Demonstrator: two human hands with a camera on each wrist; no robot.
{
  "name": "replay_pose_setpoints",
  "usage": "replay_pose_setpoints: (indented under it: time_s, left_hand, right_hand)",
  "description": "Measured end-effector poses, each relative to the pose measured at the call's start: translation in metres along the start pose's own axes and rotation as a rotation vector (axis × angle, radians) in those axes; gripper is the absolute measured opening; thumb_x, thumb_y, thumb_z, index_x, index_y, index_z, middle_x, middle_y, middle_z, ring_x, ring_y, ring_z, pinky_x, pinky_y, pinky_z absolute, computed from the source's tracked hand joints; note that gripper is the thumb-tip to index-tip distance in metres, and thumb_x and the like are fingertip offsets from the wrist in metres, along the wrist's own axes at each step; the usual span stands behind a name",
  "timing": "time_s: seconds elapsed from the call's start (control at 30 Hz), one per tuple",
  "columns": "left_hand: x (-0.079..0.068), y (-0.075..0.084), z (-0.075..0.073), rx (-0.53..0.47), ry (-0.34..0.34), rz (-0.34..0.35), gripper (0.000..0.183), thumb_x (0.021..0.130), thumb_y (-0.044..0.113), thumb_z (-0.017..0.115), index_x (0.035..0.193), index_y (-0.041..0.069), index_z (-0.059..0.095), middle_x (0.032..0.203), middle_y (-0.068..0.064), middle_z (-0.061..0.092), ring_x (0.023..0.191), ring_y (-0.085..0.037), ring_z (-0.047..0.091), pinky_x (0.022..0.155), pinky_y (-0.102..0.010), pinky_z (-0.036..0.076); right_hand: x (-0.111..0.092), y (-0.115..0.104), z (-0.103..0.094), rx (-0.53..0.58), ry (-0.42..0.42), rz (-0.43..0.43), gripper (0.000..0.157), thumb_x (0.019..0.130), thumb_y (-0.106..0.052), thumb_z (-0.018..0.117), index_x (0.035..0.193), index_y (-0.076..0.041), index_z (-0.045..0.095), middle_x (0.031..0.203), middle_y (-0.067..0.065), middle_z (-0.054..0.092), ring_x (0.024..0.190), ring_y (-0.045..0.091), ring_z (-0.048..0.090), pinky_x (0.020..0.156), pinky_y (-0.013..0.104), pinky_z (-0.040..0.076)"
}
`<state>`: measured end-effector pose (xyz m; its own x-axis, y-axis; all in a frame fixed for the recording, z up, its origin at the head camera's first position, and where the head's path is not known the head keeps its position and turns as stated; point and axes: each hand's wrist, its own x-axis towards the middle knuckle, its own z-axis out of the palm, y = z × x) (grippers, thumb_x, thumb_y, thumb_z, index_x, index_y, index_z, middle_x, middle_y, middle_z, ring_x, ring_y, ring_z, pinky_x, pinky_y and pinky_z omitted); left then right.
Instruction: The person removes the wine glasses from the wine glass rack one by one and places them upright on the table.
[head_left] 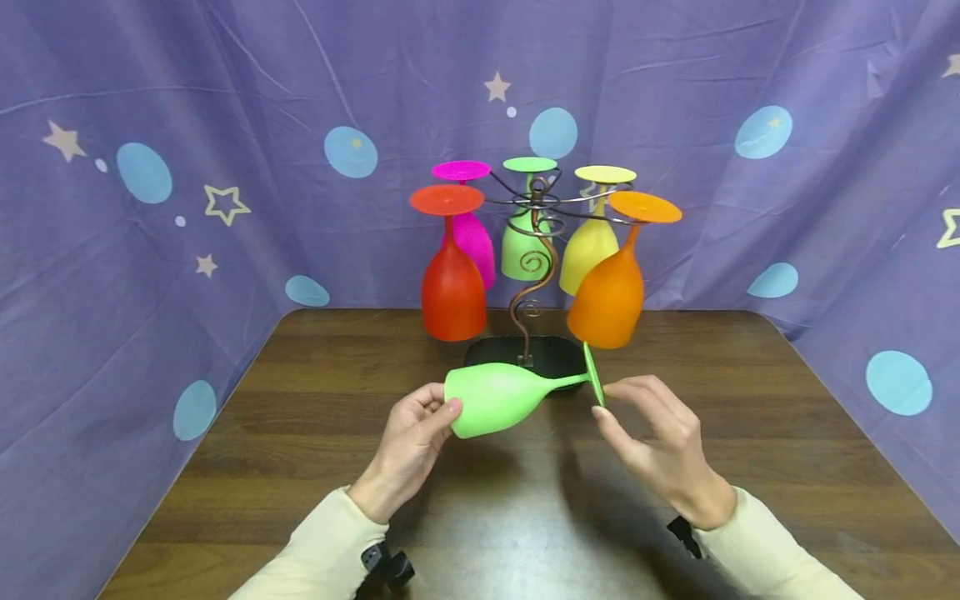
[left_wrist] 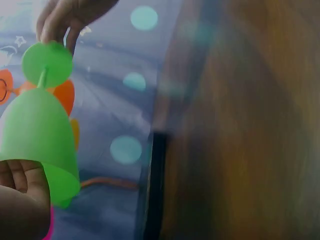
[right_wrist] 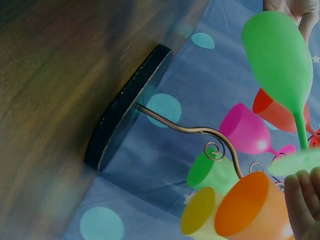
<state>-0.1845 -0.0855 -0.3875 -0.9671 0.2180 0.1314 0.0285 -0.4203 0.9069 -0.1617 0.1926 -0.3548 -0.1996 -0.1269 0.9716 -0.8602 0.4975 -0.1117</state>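
Observation:
A bright green plastic wine glass (head_left: 498, 400) lies nearly level in the air over the table, its bowl to the left and its foot to the right. My left hand (head_left: 412, 442) grips the bowl at the rim, thumb on the outside. At the other end, my right hand (head_left: 663, 442) pinches the edge of the round foot (left_wrist: 47, 65) between thumb and fingers. Behind the glass stands a wire glass rack (head_left: 536, 292), its curved copper stem (right_wrist: 185, 129) rising from a black base (right_wrist: 127, 110).
Upside down on the rack hang a red glass (head_left: 453, 292), a magenta glass (head_left: 480, 250), another green glass (head_left: 521, 250), a yellow glass (head_left: 588, 250) and an orange glass (head_left: 611, 300). A purple curtain (head_left: 420, 75) surrounds the wooden table (head_left: 300, 400) at the back and sides.

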Motion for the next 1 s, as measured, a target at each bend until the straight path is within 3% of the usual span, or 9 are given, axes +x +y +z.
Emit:
replay_pose_setpoints:
  time_s: [0.17, 0.23, 0.4, 0.63, 0.83, 1.0]
  left_hand:
    - [0.003, 0.019, -0.015, 0.326, 0.007, 0.116, 0.007, 0.086, -0.004, 0.064, 0.092, -0.003, 0.062, 0.081, -0.001, 0.066, 0.072, -0.01, 0.06, 0.067, -0.021, 0.049]
    - [0.003, 0.027, -0.021, 0.478, 0.0, 0.16, 0.01, 0.085, -0.002, 0.066, 0.093, -0.006, 0.062, 0.079, -0.002, 0.065, 0.07, -0.01, 0.059, 0.065, -0.021, 0.048]
    - [0.004, 0.047, -0.035, 0.777, -0.06, 0.251, 0.007, 0.086, 0.004, 0.069, 0.091, 0.002, 0.065, 0.077, -0.003, 0.064, 0.067, -0.011, 0.057, 0.061, -0.023, 0.048]
    - [0.006, 0.071, -0.049, 1.04, -0.148, 0.383, 0.01, 0.085, 0.005, 0.07, 0.089, 0.011, 0.063, 0.077, 0.004, 0.061, 0.068, -0.01, 0.056, 0.059, -0.024, 0.05]
    - [0.011, 0.09, -0.058, 1.221, -0.165, 0.519, 0.018, 0.079, -0.001, 0.074, 0.088, 0.012, 0.064, 0.076, 0.01, 0.06, 0.066, -0.006, 0.054, 0.055, -0.022, 0.047]
    - [0.019, 0.109, -0.067, 1.317, -0.159, 0.611, 0.019, 0.077, -0.003, 0.074, 0.085, 0.01, 0.064, 0.073, 0.008, 0.057, 0.064, -0.005, 0.051, 0.054, -0.019, 0.044]
  right_hand:
    - [-0.002, 0.005, -0.003, 0.055, -0.06, 0.168, 0.007, 0.076, 0.003, 0.068, 0.082, 0.004, 0.068, 0.075, 0.01, 0.064, 0.07, 0.019, 0.06, 0.075, 0.017, 0.047]
    - [-0.008, 0.013, -0.003, 0.05, -0.09, 0.263, 0.012, 0.073, 0.01, 0.068, 0.082, 0.002, 0.068, 0.076, 0.01, 0.065, 0.071, 0.017, 0.06, 0.075, 0.015, 0.047]
    - [-0.032, 0.048, 0.0, -0.009, -0.161, 0.476, 0.015, 0.078, 0.008, 0.07, 0.085, -0.005, 0.07, 0.08, 0.004, 0.066, 0.075, 0.009, 0.06, 0.072, 0.012, 0.049]
    - [-0.043, 0.081, 0.009, -0.092, -0.246, 0.716, 0.004, 0.084, -0.01, 0.07, 0.086, -0.013, 0.071, 0.083, -0.005, 0.068, 0.075, 0.012, 0.063, 0.065, 0.022, 0.053]
    - [-0.042, 0.098, 0.019, -0.114, -0.324, 0.926, 0.009, 0.085, -0.015, 0.068, 0.09, -0.008, 0.071, 0.086, 0.006, 0.071, 0.078, 0.021, 0.064, 0.066, 0.027, 0.05]
    - [-0.041, 0.109, 0.032, -0.115, -0.381, 1.012, 0.016, 0.087, -0.02, 0.069, 0.096, -0.006, 0.071, 0.09, 0.009, 0.071, 0.082, 0.023, 0.064, 0.07, 0.033, 0.05]
